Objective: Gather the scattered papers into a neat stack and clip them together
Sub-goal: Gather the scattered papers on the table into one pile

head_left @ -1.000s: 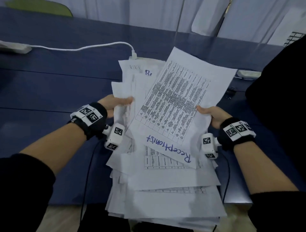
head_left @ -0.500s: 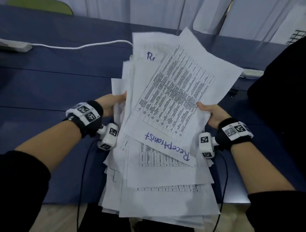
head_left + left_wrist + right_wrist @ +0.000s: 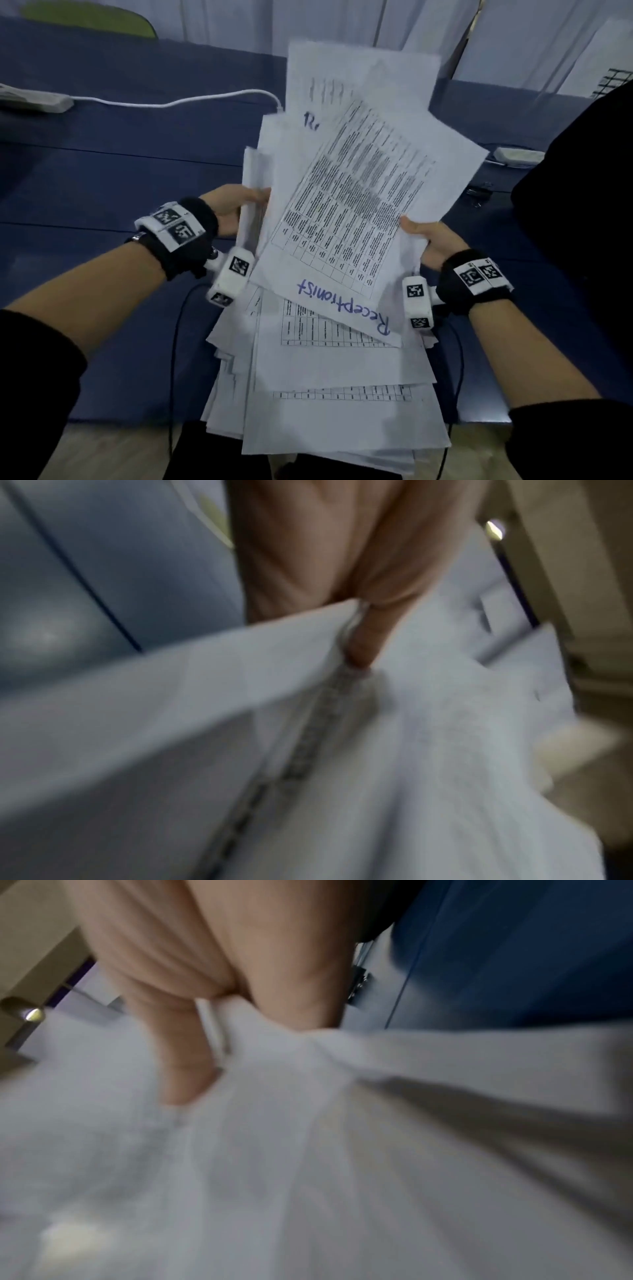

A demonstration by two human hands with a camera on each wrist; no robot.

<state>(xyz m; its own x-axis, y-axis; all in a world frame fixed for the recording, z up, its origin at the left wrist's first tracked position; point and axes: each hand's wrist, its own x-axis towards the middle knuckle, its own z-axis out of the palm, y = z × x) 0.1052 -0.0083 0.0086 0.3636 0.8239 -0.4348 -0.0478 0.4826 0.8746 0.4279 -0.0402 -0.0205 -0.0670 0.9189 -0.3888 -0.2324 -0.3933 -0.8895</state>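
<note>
Head view: left hand (image 3: 236,209) gripped the left edge of the papers (image 3: 342,274), right hand (image 3: 433,241) gripped the right edge. The bundle was held between both hands above the blue tabletop (image 3: 120,178), untidy, sheets fanned at differing angles. Top sheet (image 3: 363,209) carried a printed table and the handwritten word "Receptionist", and lay skewed to the sheets beneath. A binder clip (image 3: 478,197) lay on the tabletop to the right, apart from the papers. White cable (image 3: 178,101) ran across the far tabletop to a power strip (image 3: 34,99).

Left wrist view (blurred): left hand's thumb (image 3: 366,642) pressed on the upper face of the sheets, fingers (image 3: 291,561) under them; pinching grip.

Right wrist view (blurred): right hand's thumb (image 3: 181,1064) on top of the sheets, fingers (image 3: 294,974) below; pinching grip. Binder clip (image 3: 359,984) visible beyond the hand.
</note>
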